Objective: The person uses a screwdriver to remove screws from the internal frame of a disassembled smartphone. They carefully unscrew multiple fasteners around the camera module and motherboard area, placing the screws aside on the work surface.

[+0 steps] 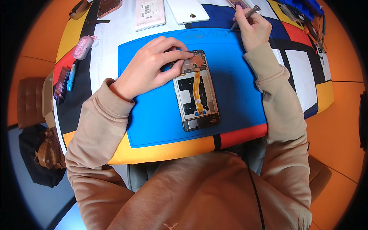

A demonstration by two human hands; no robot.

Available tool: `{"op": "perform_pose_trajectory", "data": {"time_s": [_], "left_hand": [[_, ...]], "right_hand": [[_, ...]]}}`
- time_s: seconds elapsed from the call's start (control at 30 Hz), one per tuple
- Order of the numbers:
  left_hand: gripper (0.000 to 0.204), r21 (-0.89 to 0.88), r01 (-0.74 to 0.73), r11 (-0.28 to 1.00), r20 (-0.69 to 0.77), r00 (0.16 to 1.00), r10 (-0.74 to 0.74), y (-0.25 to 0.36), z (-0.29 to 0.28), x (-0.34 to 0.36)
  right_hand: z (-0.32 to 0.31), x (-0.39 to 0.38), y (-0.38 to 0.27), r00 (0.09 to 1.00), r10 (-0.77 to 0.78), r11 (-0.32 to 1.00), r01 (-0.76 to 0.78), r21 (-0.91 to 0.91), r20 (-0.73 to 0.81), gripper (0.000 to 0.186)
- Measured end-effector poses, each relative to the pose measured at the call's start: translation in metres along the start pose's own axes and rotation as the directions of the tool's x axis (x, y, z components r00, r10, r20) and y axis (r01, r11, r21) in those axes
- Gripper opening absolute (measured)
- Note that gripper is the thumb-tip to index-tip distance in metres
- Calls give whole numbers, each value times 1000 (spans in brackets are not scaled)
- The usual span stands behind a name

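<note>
An opened smartphone [188,96] lies on a blue work mat [157,122], its inside facing up. A yellow-orange ribbon cable [197,90] runs down its middle, and a copper-coloured patch shows near its upper end. My left hand [151,63] holds the phone's upper left part, thumb at the side edge and a fingertip pressing on the top section. Farther right, my right hand [256,32] grips a thin screwdriver [252,12] with a dark handle. Its tip points down-left at the mat's far edge, beside small dark specks [225,34] too tiny to make out.
Two white phone panels [188,11] [149,14] lie beyond the mat. At left are a pink case [83,47], a blue pen-like tool [71,76] and a roll of tape [79,9]. Blue bins [303,8] and tangled wires [320,44] sit far right.
</note>
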State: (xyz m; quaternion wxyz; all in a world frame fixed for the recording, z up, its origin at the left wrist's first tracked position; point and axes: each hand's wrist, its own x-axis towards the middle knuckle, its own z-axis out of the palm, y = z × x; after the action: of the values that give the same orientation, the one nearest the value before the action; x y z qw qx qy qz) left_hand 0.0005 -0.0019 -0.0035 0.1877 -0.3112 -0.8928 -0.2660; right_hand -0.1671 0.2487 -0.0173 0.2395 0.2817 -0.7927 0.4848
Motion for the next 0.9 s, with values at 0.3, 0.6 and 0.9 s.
{"op": "perform_pose_trajectory", "data": {"time_s": [0.3,0.6,0.9], "left_hand": [[24,-3,5,1000,54,999,-5,-3,-2,-2],[23,5,0,1000,41,999,0,-4,0,-3],[22,19,-23,1000,33,999,22,-5,0,-4]], "right_hand": [[-1,0,4,999,15,996,-12,93,-35,30],[7,-24,-66,965,246,870,-260,418,88,27],[16,-37,-80,977,-28,934,-50,355,212,21]]}}
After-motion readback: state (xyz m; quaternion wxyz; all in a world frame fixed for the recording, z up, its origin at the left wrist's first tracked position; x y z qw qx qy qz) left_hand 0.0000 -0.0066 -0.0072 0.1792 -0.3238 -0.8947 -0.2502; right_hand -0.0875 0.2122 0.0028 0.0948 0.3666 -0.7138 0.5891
